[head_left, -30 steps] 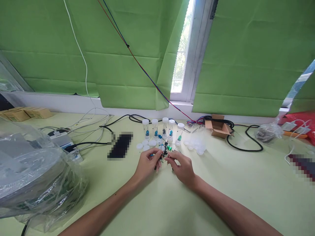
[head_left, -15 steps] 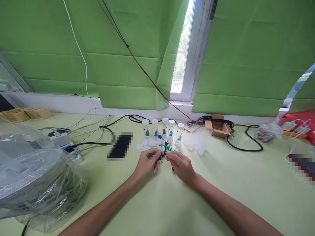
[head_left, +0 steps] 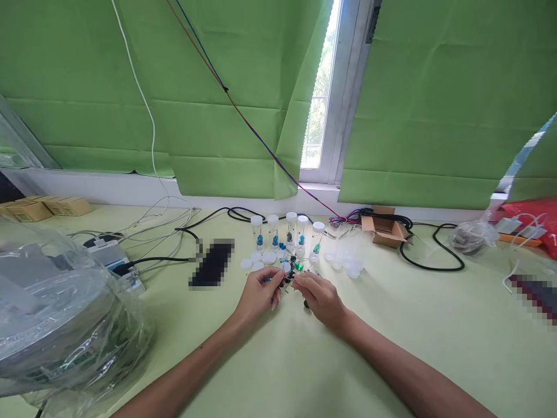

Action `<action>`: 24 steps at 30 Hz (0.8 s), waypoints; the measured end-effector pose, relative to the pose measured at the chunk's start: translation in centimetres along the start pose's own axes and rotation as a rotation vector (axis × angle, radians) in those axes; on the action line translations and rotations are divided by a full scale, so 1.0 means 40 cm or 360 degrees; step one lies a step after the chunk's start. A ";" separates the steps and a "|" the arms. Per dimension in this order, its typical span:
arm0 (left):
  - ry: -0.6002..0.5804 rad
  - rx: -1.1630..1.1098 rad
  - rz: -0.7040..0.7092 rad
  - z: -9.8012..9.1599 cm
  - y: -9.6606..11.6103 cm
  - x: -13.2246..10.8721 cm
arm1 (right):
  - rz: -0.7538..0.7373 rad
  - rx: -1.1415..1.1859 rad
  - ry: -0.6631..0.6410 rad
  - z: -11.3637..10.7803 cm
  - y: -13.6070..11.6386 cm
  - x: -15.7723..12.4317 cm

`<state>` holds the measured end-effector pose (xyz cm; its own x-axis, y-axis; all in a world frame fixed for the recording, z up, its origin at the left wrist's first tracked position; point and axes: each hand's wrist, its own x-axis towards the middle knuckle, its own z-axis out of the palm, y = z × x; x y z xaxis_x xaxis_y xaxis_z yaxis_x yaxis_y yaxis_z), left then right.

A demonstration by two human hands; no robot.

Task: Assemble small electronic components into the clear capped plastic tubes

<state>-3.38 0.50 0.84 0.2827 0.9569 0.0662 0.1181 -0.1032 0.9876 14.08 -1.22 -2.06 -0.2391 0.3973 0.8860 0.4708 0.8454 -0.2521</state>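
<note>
My left hand is closed in a pinch, thumb against forefinger, over a cluster of small dark parts with thin wire legs. Facing it, my right hand is pinched too, its fingertips at the same cluster. What either hand grips is too small to make out. Just beyond my fingers lie small green parts and blue ones. Behind them stand several clear vials with white caps, with blue, dark or green parts inside. Loose white caps lie left of the cluster.
Translucent plastic pieces lie right of the vials, before an open cardboard box. A pixelated dark rectangle is on the left, near cables and a power strip. A plastic-wrapped spool fills the left front.
Both hands stay at the cluster in nearly the same pinched pose, with only slight finger movement. The camera's view has shifted slightly.
</note>
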 end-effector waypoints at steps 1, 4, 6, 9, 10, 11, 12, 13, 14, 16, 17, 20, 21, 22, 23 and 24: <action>0.0003 0.0001 0.0010 0.000 0.001 0.000 | 0.0018 0.0015 0.0015 0.001 0.000 0.000; 0.0006 -0.0014 0.0038 0.001 0.004 -0.001 | 0.0105 0.0066 0.0030 0.000 -0.002 0.001; 0.0001 -0.0022 0.0054 0.002 0.005 -0.002 | 0.0189 0.0104 0.0026 -0.002 -0.004 0.002; 0.0013 -0.0008 0.0080 0.004 0.006 -0.003 | 0.0329 0.0147 0.0031 -0.001 -0.004 0.000; 0.0025 -0.0002 0.0088 0.004 0.005 -0.003 | 0.0377 0.0160 0.0035 0.000 -0.003 -0.001; 0.0037 0.0001 0.0094 0.005 0.005 -0.004 | 0.0428 0.0174 0.0036 0.001 -0.003 -0.003; 0.0052 0.0001 0.0100 0.006 0.004 -0.004 | 0.0481 0.0191 0.0037 0.003 -0.002 -0.004; 0.0068 -0.0001 0.0105 0.006 0.004 -0.004 | 0.0534 0.0213 0.0040 0.004 -0.002 -0.005; 0.0081 -0.0002 0.0110 0.007 0.003 -0.004 | 0.0586 0.0239 0.0041 0.006 -0.002 -0.005; 0.0104 0.0003 0.0132 0.007 0.002 -0.005 | 0.0682 0.0291 0.0040 0.008 -0.004 -0.005; 0.0111 0.0011 0.0146 0.007 0.002 -0.005 | 0.0722 0.0317 0.0036 0.009 -0.007 -0.005; 0.0127 0.0043 0.0188 0.008 0.001 -0.008 | 0.0840 0.0408 0.0013 0.012 -0.017 -0.003; 0.0137 0.0054 0.0199 0.008 0.002 -0.008 | 0.0889 0.0455 0.0009 0.014 -0.022 -0.002; 0.0147 0.0063 0.0209 0.009 0.002 -0.009 | 0.0946 0.0512 0.0009 0.015 -0.027 -0.001; 0.0161 0.0069 0.0217 0.010 0.002 -0.009 | 0.1006 0.0575 0.0013 0.017 -0.032 0.000; 0.0176 0.0074 0.0223 0.010 0.002 -0.009 | 0.1067 0.0644 0.0018 0.019 -0.036 0.002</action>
<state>-3.08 0.03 0.83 0.1935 0.9560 0.2203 0.1293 -0.2475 0.9602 12.74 -2.15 -1.92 -0.0037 0.8672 0.4980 0.1649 0.4917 -0.8550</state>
